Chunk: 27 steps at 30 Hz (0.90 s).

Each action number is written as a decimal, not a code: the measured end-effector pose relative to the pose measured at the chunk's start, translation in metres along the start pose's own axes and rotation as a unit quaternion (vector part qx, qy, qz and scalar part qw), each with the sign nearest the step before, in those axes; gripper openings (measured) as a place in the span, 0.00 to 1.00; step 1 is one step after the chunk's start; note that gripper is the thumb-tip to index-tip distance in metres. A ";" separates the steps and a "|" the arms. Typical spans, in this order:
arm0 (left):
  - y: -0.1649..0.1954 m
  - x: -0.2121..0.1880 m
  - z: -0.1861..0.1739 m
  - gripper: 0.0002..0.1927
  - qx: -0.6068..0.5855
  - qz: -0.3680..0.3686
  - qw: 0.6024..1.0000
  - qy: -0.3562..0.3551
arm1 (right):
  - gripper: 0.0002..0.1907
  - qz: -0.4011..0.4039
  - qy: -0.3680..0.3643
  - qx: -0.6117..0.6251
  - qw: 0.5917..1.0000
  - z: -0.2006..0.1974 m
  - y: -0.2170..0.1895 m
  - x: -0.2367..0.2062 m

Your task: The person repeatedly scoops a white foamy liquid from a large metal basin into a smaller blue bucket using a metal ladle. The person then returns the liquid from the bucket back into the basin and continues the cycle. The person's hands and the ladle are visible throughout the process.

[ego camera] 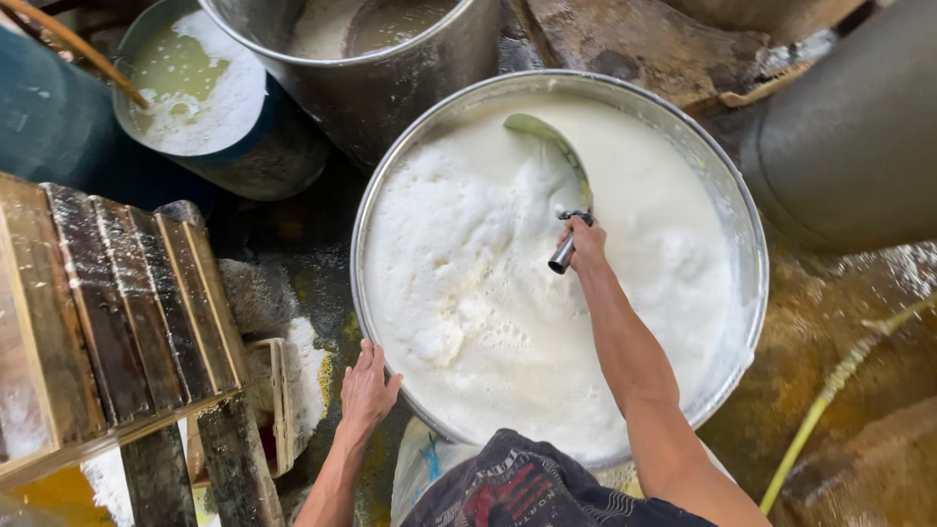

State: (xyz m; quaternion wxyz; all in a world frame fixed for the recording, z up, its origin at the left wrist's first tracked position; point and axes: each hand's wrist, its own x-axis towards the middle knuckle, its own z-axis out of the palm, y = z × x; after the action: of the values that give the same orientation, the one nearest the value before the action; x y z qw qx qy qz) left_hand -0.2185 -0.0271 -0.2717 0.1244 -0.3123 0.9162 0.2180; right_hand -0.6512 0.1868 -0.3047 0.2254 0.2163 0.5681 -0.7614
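Wet floor (pixel 293 244): 3 vats, 1 ladle (pixel 556 156), 2 hands.

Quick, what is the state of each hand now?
Left hand: open, resting on the big pot rim.
Right hand: closed, holding the ladle.

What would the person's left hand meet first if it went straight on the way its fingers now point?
The left hand rests with its fingers toward the rim of the big metal vat. Going straight on, it would probably meet that rim first, then the white foam; depth is unclear.
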 end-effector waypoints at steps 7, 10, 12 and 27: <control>0.022 0.002 -0.011 0.42 -0.013 -0.034 0.999 0.016 | 0.26 -0.120 -0.074 -0.222 0.965 0.076 0.010 -0.005; 0.027 0.001 -0.016 0.41 -0.020 -0.047 0.999 0.015 | 0.38 -0.336 -0.066 -0.411 0.845 0.089 0.021 -0.022; 0.029 0.000 -0.018 0.40 -0.014 -0.046 0.999 0.026 | 0.44 -0.282 -0.093 -0.460 0.837 0.089 0.027 -0.035; 0.013 -0.017 -0.009 0.41 0.041 0.063 0.996 0.047 | 0.49 -0.381 -0.040 -0.535 0.753 -0.099 0.045 -0.137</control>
State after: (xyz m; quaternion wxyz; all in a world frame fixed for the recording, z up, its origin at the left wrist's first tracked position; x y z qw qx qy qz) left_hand -0.2143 -0.0129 -0.2529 0.0799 -0.2588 0.9471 0.1723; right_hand -0.5066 0.2837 -0.2848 0.0175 -0.2046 0.9084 -0.3642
